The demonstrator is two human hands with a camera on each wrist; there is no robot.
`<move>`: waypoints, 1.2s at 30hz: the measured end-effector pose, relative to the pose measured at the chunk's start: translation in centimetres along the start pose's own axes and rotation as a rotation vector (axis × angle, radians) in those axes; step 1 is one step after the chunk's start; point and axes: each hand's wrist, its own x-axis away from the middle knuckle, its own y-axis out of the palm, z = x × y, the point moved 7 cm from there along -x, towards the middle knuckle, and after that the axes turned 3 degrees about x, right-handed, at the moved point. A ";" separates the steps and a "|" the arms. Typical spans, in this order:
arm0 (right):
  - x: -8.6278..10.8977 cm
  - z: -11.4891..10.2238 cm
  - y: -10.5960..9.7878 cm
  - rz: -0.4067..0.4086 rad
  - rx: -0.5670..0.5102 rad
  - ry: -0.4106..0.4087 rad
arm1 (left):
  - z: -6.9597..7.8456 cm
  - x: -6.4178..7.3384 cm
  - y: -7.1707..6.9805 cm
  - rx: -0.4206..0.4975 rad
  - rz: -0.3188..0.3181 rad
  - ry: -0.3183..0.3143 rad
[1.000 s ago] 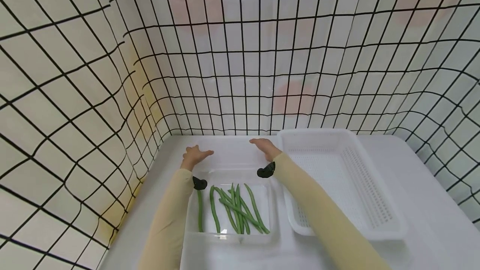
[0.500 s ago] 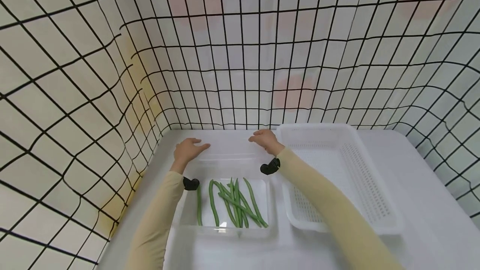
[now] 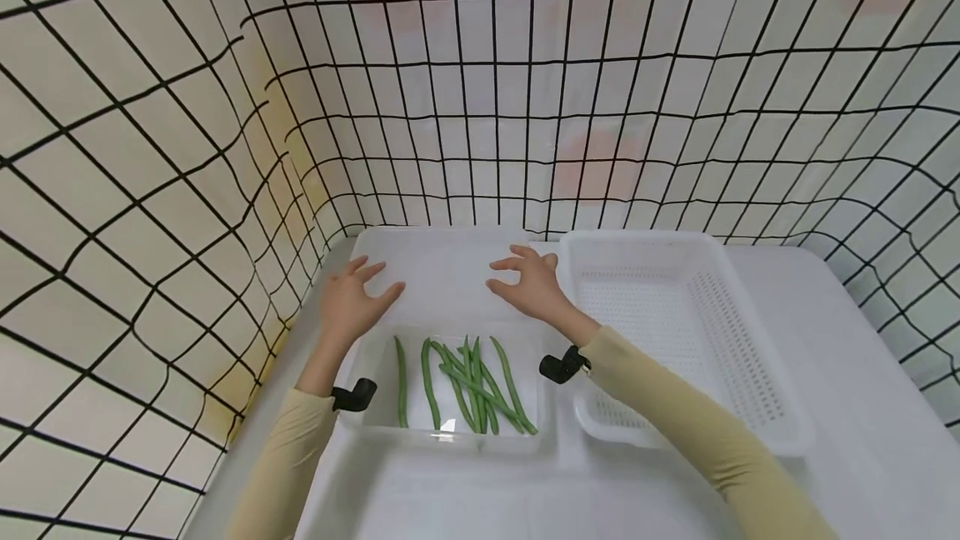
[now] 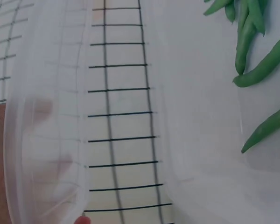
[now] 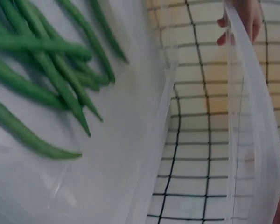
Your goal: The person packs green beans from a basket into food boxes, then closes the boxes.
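Observation:
My left hand (image 3: pixel 351 307) and right hand (image 3: pixel 532 282) hold the side edges of a clear plastic lid (image 3: pixel 442 273). Raised behind the clear container (image 3: pixel 480 443), the lid stands apart from its rim; a gap with netting shows between them in both wrist views. Through the lid (image 4: pixel 21 154) in the left wrist view, the left fingers look blurred, with a thumb tip at the bottom edge. At the far right of the right wrist view, right-hand fingers meet the lid's rim (image 5: pixel 263 140). Several green beans (image 3: pixel 402 386) lie loose inside the container.
A white perforated basket (image 3: pixel 652 323) stands right of the container on the white table (image 3: pixel 847 340). Black grid netting (image 3: pixel 517 115) encloses the back and sides, close behind the lid. Black wrist cameras (image 3: pixel 562 367) sit on both forearms.
Both hands have come up and spread farther apart, bringing the lid off the container and into clearer view. The beans and basket stay in place while the head view tilts slightly down.

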 end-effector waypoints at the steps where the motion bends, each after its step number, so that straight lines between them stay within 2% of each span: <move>1: 0.8 -0.5 -0.3 0.017 -0.010 -0.017 | 0.4 0.8 -0.4 0.001 0.017 0.028; 5: 4.5 -2.3 -1.2 0.069 -0.029 -0.060 | 1.7 5.1 -1.5 -0.029 0.093 0.116; 9: 8.5 -3.6 -1.0 0.113 -0.016 -0.091 | 2.1 9.4 -1.7 -0.049 0.159 0.171; 12: 11.3 -4.0 0.2 0.133 0.017 -0.097 | 1.6 11.7 -1.0 -0.043 0.182 0.185; 15: 13.6 -4.2 1.7 0.148 0.030 -0.089 | 0.8 13.2 -0.1 -0.047 0.198 0.194; 20: 15.7 -4.1 3.5 0.183 0.010 -0.050 | -0.1 14.5 1.8 -0.043 0.175 0.196; 25: 16.3 -3.9 4.4 0.196 0.007 -0.029 | -0.6 14.8 3.2 -0.042 0.125 0.174; 31: 16.8 -3.3 5.3 0.175 -0.004 -0.004 | -0.5 15.0 3.8 -0.061 0.119 0.199; 36: 17.0 -3.0 5.6 0.201 -0.017 -0.037 | -0.5 14.8 3.7 -0.076 0.120 0.217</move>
